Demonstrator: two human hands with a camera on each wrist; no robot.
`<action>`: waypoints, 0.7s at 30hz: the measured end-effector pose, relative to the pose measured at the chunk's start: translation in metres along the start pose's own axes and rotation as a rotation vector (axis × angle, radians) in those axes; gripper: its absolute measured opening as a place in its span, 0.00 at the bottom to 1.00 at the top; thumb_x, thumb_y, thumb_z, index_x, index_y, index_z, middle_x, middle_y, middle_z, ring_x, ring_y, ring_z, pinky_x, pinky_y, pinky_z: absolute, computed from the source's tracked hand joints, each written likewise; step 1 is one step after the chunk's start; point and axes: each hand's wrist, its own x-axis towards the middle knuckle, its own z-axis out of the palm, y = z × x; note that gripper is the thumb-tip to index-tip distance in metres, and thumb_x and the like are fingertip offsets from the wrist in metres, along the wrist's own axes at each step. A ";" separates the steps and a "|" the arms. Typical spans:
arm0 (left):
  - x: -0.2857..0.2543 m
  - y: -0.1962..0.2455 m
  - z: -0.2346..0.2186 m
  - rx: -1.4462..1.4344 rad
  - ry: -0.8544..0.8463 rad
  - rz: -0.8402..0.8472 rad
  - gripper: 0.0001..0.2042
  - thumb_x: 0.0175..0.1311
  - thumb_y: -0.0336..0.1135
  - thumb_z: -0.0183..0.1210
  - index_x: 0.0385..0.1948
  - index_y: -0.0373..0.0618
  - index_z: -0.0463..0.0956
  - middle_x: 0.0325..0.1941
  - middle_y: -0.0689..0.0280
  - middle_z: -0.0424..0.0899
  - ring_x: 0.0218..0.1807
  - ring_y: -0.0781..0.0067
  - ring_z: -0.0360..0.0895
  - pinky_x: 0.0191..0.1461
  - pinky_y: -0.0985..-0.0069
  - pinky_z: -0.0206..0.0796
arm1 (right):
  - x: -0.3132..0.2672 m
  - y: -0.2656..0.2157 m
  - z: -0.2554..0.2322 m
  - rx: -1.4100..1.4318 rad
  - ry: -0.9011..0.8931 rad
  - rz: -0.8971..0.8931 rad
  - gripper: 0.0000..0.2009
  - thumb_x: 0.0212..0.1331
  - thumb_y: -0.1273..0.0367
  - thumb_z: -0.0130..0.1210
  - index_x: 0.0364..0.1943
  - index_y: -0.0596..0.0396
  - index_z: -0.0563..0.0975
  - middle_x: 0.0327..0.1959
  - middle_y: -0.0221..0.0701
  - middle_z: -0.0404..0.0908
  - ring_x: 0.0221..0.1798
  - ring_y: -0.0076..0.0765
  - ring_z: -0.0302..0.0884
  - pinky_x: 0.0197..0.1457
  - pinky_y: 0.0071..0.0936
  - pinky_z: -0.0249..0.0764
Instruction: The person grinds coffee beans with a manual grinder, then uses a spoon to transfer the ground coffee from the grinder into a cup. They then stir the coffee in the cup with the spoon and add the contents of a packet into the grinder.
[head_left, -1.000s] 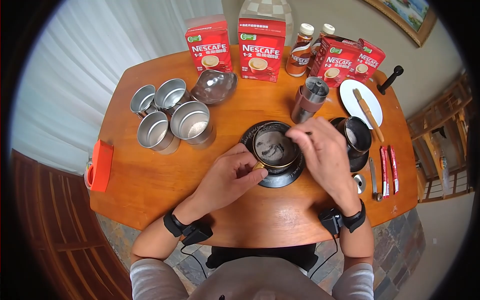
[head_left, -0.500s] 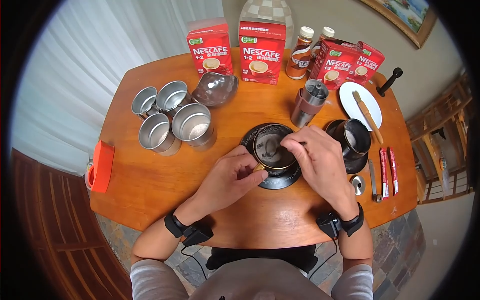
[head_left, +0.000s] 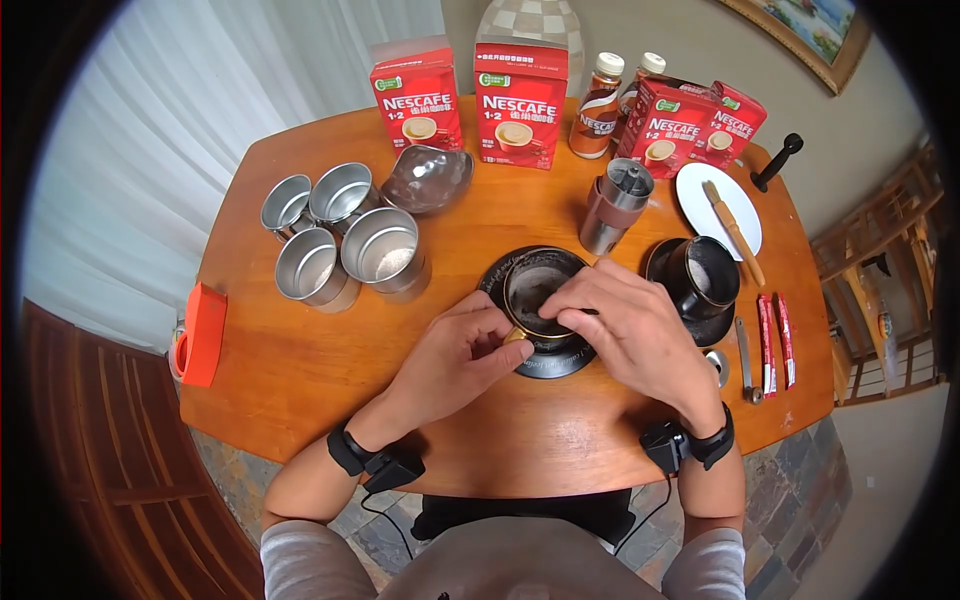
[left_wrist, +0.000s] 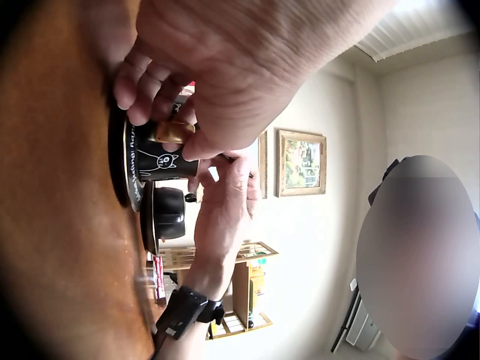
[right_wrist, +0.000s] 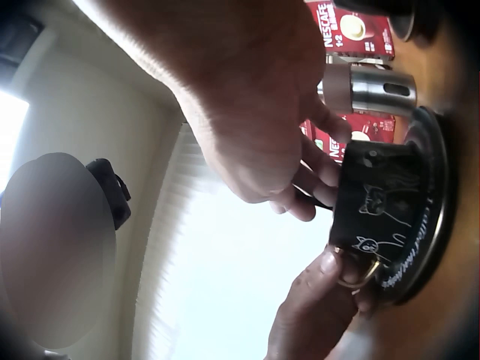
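A black cup (right_wrist: 375, 196) with cat drawings stands on a black saucer (head_left: 550, 366); powdery grey-brown contents (head_left: 535, 282) show inside it. My left hand (head_left: 450, 355) pinches the cup's gold handle (left_wrist: 174, 133) between thumb and fingers. Over the cup's right side, my right hand (head_left: 640, 325) pinches a thin dark utensil (right_wrist: 321, 203), its lower end hidden by the fingers and the cup.
Steel cups (head_left: 385, 250) and a dark glossy bowl (head_left: 428, 180) are at left. A grinder (head_left: 615, 207) stands behind the saucer. Rightward are a second black cup (head_left: 708, 275), a white plate (head_left: 697, 197) with a brush and red sachets (head_left: 767, 345). Red boxes (head_left: 520, 105) line the back.
My right hand's fingertips have moved left and nearer my body, over the cup, with the thin utensil shifting along. My left hand keeps its hold on the handle.
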 end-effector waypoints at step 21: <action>0.001 -0.005 0.000 -0.023 -0.007 -0.004 0.07 0.73 0.29 0.66 0.37 0.37 0.78 0.42 0.74 0.68 0.35 0.89 0.65 0.36 0.83 0.60 | -0.002 0.000 -0.004 0.040 -0.020 0.112 0.05 0.67 0.71 0.63 0.35 0.57 0.81 0.33 0.36 0.81 0.38 0.48 0.78 0.40 0.41 0.76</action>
